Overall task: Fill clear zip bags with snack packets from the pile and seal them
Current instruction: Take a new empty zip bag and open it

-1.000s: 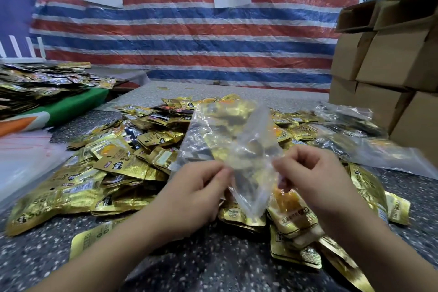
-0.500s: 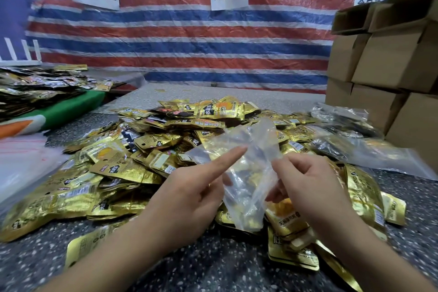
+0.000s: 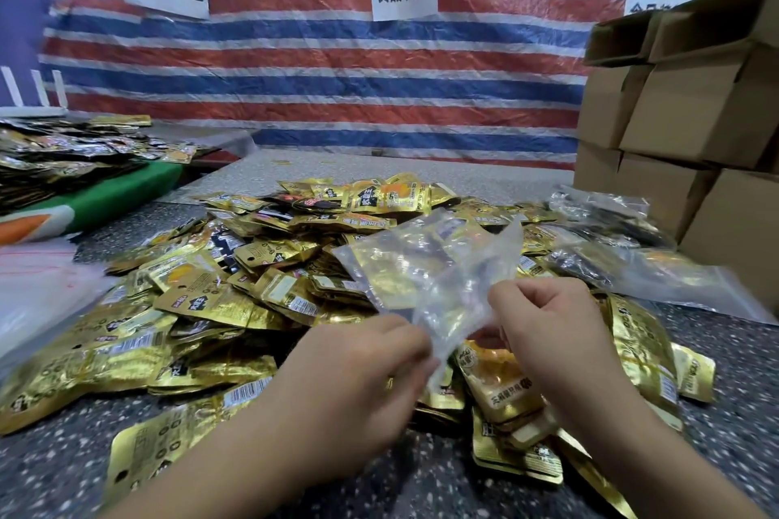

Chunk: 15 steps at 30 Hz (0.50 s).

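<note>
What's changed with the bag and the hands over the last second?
The left hand straightened its forefinger along the clear bag, then curled it back to pinch the bag again. The bag tipped from upright to lean away, over the pile of gold packets. The right hand kept pinching the bag's edge. Pile, filled bags and boxes stayed put.

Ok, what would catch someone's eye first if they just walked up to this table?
The big pile of gold snack packets spread across the speckled table. Just above it, the left hand and right hand pinch an empty clear zip bag. Behind hangs a red, white and blue striped tarp.
</note>
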Tool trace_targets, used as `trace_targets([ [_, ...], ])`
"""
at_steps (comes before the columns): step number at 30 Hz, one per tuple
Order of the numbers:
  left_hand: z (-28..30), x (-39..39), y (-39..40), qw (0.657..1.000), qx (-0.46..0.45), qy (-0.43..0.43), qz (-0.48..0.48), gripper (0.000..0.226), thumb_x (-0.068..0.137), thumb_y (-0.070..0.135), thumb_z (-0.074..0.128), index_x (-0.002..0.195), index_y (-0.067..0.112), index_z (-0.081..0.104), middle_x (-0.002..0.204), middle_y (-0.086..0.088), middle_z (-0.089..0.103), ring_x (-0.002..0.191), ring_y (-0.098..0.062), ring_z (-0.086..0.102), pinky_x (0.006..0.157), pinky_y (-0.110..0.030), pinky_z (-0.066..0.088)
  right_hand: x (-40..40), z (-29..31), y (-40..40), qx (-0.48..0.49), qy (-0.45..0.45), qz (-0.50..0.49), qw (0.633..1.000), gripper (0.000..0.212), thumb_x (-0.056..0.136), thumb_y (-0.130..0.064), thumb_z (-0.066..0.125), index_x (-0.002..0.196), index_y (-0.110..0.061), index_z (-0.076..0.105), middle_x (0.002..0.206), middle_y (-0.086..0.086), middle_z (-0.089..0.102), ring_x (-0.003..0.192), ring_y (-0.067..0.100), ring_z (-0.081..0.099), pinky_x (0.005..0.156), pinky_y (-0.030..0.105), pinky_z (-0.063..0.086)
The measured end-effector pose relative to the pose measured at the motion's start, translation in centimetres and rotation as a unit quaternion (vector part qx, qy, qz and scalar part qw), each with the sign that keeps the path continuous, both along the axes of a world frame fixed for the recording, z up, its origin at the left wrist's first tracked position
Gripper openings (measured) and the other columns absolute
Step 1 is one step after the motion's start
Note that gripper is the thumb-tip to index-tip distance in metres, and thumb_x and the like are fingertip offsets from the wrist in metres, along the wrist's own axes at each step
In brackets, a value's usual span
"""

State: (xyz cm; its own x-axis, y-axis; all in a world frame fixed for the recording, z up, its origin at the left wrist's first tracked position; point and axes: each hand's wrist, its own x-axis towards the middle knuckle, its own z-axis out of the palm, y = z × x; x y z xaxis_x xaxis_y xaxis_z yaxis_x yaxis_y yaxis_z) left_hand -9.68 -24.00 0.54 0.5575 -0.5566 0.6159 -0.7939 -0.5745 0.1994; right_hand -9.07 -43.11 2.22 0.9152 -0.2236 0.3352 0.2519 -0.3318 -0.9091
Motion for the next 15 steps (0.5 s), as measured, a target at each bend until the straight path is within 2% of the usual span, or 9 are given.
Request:
trace_targets([
  [2,0.1,0.5,0.1,0.999,-0.044,-0.012,0.018,0.024,0.095,0.035,0.046,0.087,0.020,0.062,0.078,0.013,0.057,0.063,-0.012,0.054,0.054,-0.031,0.048,0.1,0.1,-0.4,0.012,0.020,-0.013,1.000,0.039,0.080,-0.025,0.057,0.059,0.007,0.046,0.067,0.035,0.060,0.050,0.010,0.067,0.044,0.027,0.048],
  [3,0.2,0.6,0.3,0.998,-0.056,-0.022,0.026,0.025,0.096,0.033,0.044,0.087,0.018,0.062,0.079,0.012,0.057,0.064,-0.013,0.054,0.054,-0.031,0.048,0.2,0.3,-0.7,0.006,0.023,-0.026,0.999,0.040,0.080,-0.028,0.057,0.060,0.005,0.047,0.067,0.033,0.060,0.046,0.007,0.063,0.045,0.024,0.043],
  [5,0.5,0.8,0.7,0.997,-0.060,-0.042,0.037,0.028,0.097,0.031,0.041,0.087,0.014,0.061,0.078,0.008,0.057,0.063,-0.018,0.053,0.053,-0.036,0.048,0.4,0.7,-1.6,-0.030,0.017,-0.061,0.998,0.034,0.077,-0.032,0.058,0.067,0.000,0.051,0.063,0.023,0.062,0.042,0.008,0.052,0.052,0.030,0.037],
  [8,1.0,0.8,1.1,0.994,-0.070,-0.074,0.033,0.029,0.098,0.028,0.040,0.082,0.012,0.059,0.074,0.009,0.051,0.060,-0.018,0.049,0.051,-0.036,0.045,0.6,1.1,-2.6,-0.015,-0.014,-0.093,0.995,0.012,0.082,-0.026,0.061,0.086,-0.021,0.052,0.079,0.005,0.054,0.066,0.017,0.048,0.059,0.035,0.037],
  [9,1.1,0.8,1.1,0.994,-0.077,-0.081,0.019,0.029,0.099,0.027,0.040,0.079,0.013,0.056,0.073,0.011,0.047,0.059,-0.015,0.047,0.051,-0.035,0.043,0.3,1.1,-2.6,-0.006,-0.031,-0.094,0.995,0.015,0.081,-0.028,0.061,0.093,-0.028,0.051,0.090,-0.002,0.055,0.077,0.016,0.052,0.064,0.033,0.039],
  [11,1.0,0.6,1.0,0.990,-0.107,-0.090,-0.008,0.029,0.099,0.026,0.040,0.072,0.019,0.048,0.068,0.012,0.039,0.057,-0.009,0.042,0.052,-0.026,0.037,-0.4,1.4,-2.4,-0.005,-0.075,-0.079,0.994,0.027,0.077,-0.031,0.055,0.103,-0.037,0.053,0.103,-0.015,0.058,0.096,0.003,0.055,0.075,0.028,0.041],
  [13,0.8,0.4,0.8,0.978,-0.207,-0.020,-0.026,0.034,0.096,0.030,0.044,0.064,0.019,0.046,0.058,0.010,0.042,0.052,-0.008,0.042,0.050,-0.023,0.037,-1.0,1.8,-2.1,-0.007,-0.097,-0.013,0.995,0.028,0.075,-0.030,0.051,0.100,-0.038,0.061,0.102,-0.017,0.064,0.093,0.000,0.060,0.078,0.032,0.050],
  [14,1.2,0.0,0.8,0.953,-0.292,0.068,-0.047,0.036,0.093,0.035,0.046,0.061,0.019,0.050,0.053,0.004,0.046,0.048,-0.010,0.046,0.047,-0.024,0.040,-1.3,2.0,-1.9,0.013,-0.097,0.043,0.994,0.025,0.076,-0.029,0.050,0.095,-0.035,0.065,0.098,-0.013,0.068,0.087,0.004,0.065,0.073,0.035,0.054],
  [15,1.7,-0.1,1.0,0.906,-0.382,0.165,-0.075,0.034,0.089,0.038,0.050,0.060,0.021,0.055,0.051,0.001,0.049,0.043,-0.013,0.048,0.044,-0.026,0.043,-1.4,2.1,-2.0,0.040,-0.093,0.110,0.989,0.023,0.079,-0.031,0.049,0.092,-0.031,0.068,0.094,-0.006,0.071,0.082,0.011,0.068,0.068,0.037,0.056],
])
